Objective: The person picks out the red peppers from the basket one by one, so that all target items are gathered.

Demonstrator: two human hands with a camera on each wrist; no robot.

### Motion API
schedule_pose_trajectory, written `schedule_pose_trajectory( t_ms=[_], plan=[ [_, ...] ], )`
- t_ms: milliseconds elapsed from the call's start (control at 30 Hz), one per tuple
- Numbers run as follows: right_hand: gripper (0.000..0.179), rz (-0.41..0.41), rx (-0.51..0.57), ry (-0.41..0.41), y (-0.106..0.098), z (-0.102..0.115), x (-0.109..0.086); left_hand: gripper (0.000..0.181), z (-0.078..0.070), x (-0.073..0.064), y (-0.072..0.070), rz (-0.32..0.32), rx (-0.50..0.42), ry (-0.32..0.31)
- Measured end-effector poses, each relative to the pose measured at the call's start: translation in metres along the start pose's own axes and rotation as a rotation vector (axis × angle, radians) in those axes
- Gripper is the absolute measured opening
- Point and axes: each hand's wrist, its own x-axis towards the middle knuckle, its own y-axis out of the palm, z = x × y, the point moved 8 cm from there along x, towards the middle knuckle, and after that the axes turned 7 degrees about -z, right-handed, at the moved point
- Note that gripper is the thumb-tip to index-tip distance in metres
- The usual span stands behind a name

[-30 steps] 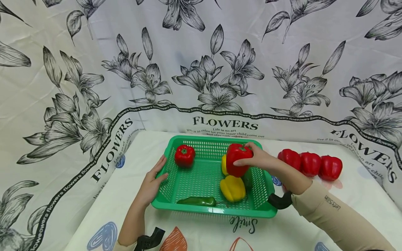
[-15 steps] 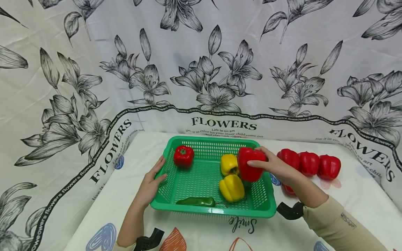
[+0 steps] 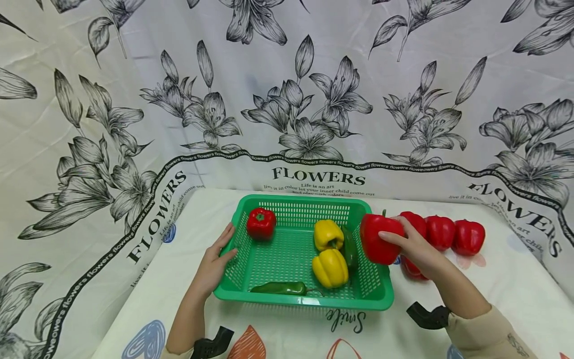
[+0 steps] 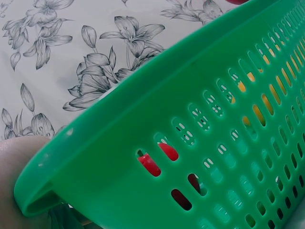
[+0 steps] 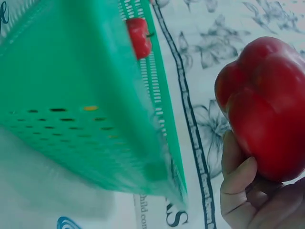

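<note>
In the head view my right hand (image 3: 410, 242) grips a red bell pepper (image 3: 380, 239) just over the right rim of a green plastic basket (image 3: 278, 299). The right wrist view shows the fingers (image 5: 238, 179) against the underside of this red pepper (image 5: 271, 105). My left hand (image 3: 213, 264) rests at the basket's left rim with fingers fairly straight and the thumb apart. Inside the basket lie another red bell pepper (image 3: 261, 224), a yellow pepper (image 3: 328, 234), a second yellow pepper (image 3: 330, 269), a long green chili (image 3: 280, 287) and a dark green vegetable (image 3: 350, 248).
Right of the basket, several red bell peppers stand on the printed white cloth, including a middle one (image 3: 439, 232), the rightmost one (image 3: 469, 237) and a partly hidden one (image 3: 413, 269). A floral curtain (image 3: 309, 99) hangs behind the table.
My right hand has carried the red bell pepper rightward, from over the yellow peppers to the basket's right rim. The yellow and dark green vegetables have come into fuller view. My left hand stays put.
</note>
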Motion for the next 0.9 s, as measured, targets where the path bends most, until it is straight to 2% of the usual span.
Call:
schedule_pose_trajectory(
  t_ms=[200,300,467,700,900],
  plan=[
    [0.052,-0.03,0.055,-0.047,-0.01,-0.009,-0.007,0.055,-0.002,0.0,0.0,0.0,-0.005,0.007],
    [0.045,-0.053,0.082,-0.043,-0.017,-0.017,-0.011,0.055,-0.004,0.0,0.0,0.003,-0.008,0.02],
    [0.043,-0.075,0.13,-0.025,-0.026,-0.031,-0.016,0.055,-0.006,0.0,0.0,0.002,0.0,0.032],
    [0.032,-0.094,0.229,-0.031,-0.035,-0.048,-0.024,0.054,-0.003,0.0,-0.001,-0.002,0.008,0.022],
    [0.033,-0.123,0.341,-0.008,-0.044,-0.065,-0.028,0.055,0.0,-0.001,-0.001,-0.003,0.009,0.015]
  ],
)
